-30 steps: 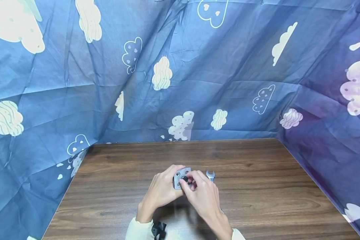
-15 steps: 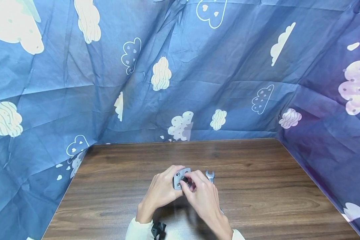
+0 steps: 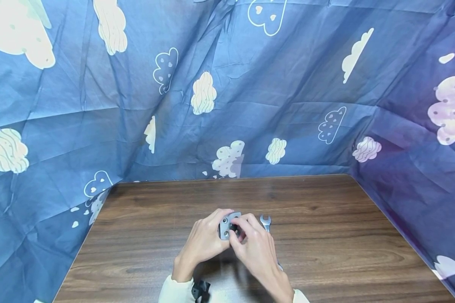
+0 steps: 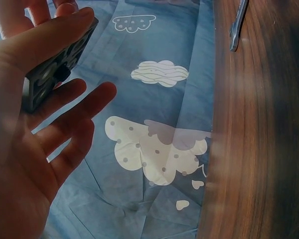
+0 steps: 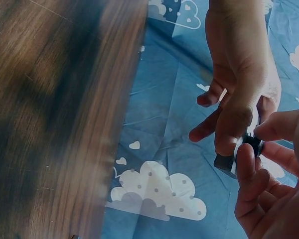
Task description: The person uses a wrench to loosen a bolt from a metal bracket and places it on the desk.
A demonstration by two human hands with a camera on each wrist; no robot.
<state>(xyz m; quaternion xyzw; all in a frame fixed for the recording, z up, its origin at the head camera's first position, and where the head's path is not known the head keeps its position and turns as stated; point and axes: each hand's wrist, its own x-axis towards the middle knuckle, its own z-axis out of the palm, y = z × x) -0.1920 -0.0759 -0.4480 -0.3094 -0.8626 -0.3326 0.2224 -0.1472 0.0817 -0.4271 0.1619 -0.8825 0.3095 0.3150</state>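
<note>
At lower centre, the left hand [image 3: 204,242] grips a square grey plate [image 3: 226,226] facing up-right, while the right hand [image 3: 255,248] pinches its black knob [image 3: 233,227].

Even soft light; wrist views blurred, perhaps motion.

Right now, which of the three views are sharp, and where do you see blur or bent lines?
Head view: sharp, evenly lit; the hands cast a soft shadow on the table, whose edges bow slightly. Left wrist view: the left hand and metal plate are close and soft, and the table is streaked with blur. Right wrist view: the table is heavily blurred, while the right hand is clearer.
</note>
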